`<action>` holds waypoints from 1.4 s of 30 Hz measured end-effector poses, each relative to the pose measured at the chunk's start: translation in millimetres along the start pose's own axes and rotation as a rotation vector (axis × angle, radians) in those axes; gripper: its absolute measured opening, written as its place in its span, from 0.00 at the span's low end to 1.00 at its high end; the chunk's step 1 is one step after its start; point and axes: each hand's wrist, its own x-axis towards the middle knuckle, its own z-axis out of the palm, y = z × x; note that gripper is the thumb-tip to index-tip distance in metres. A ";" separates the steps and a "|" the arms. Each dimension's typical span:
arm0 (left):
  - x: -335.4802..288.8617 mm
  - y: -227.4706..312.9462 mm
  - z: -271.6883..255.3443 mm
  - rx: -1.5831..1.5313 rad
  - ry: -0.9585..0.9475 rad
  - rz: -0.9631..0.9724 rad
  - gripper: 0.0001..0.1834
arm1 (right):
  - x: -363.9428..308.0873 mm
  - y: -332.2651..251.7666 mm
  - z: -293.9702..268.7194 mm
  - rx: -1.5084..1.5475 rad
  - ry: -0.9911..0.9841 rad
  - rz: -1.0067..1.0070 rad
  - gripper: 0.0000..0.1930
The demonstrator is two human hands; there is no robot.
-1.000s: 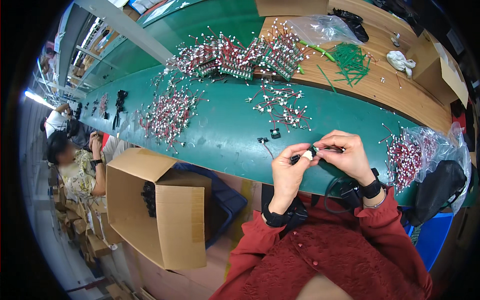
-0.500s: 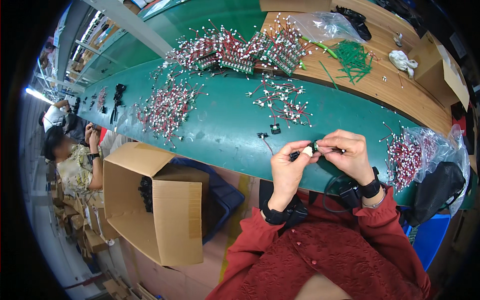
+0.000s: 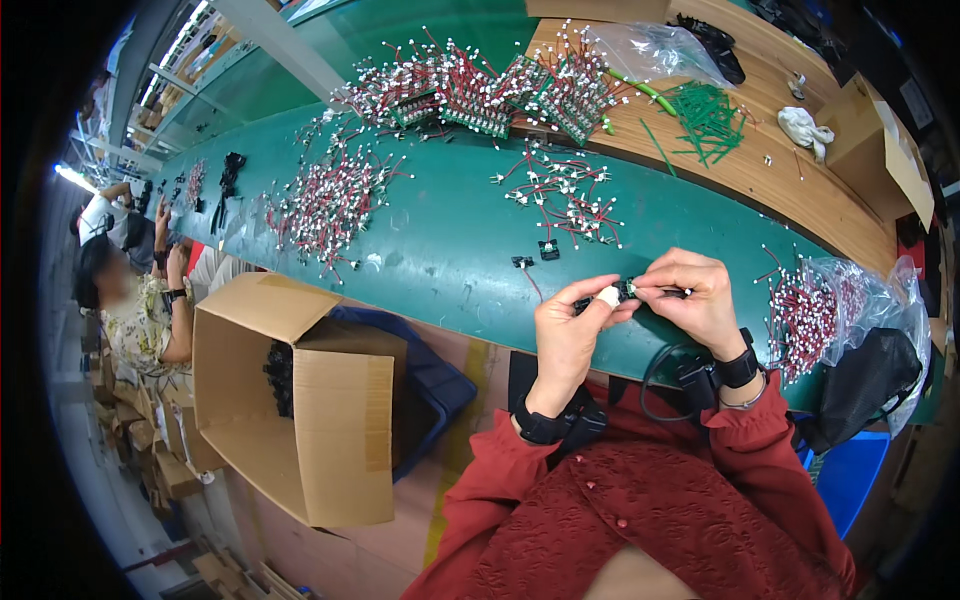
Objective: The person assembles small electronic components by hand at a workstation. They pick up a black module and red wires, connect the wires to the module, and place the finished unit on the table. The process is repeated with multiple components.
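Both hands are drifting slightly lower and nearer the body, the left hand (image 3: 570, 335) and right hand (image 3: 695, 300) pressing closer around the small black part (image 3: 625, 292), the left thumb now covering its pale end, fingertips pinching tighter together.

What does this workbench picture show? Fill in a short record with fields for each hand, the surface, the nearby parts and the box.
left hand: pinches a small black part with a white end
right hand: grips the same part from the other side
surface: green belt, wooden shelf behind
nearby parts: loose red-wired pieces, two small black pieces
bag: clear bag of wired pieces, at the right
box: open cardboard box, lower left
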 end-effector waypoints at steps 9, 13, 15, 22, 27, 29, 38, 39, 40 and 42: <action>3.3 -0.9 -9.0 -0.100 -0.041 -0.081 0.10 | 0.0 -2.6 -2.2 -0.113 -0.009 -0.129 0.11; 4.1 -2.5 -10.1 -0.094 -0.068 -0.069 0.09 | 0.3 -1.3 1.8 -0.103 0.037 -0.161 0.08; 4.6 -2.9 -10.7 -0.092 -0.072 -0.062 0.09 | 0.7 -1.9 3.0 -0.114 0.042 -0.171 0.08; 2.3 -11.1 -6.2 0.129 -0.022 0.120 0.08 | -3.8 -3.9 9.7 -0.437 0.044 -0.364 0.12; 2.5 -13.5 -7.9 0.153 -0.061 0.187 0.08 | -6.4 -0.4 9.3 -0.391 0.043 -0.347 0.12; 2.6 -12.6 -9.9 0.078 -0.055 0.142 0.08 | -3.5 -1.1 11.2 -0.321 0.038 -0.357 0.13; 4.1 -5.9 -12.5 -0.102 -0.007 0.013 0.09 | 2.0 -14.1 -14.8 -0.069 -0.047 -0.026 0.10; 4.5 -5.1 -12.5 -0.131 -0.016 0.016 0.09 | 1.7 -13.6 -15.4 -0.177 -0.069 0.013 0.08; 4.6 -4.6 -12.7 -0.112 -0.020 0.010 0.09 | 1.6 -12.6 -13.3 -0.232 -0.042 -0.007 0.08; 4.8 -4.6 -12.9 -0.131 -0.044 0.020 0.09 | 0.9 -11.2 -7.7 -0.330 0.008 -0.032 0.06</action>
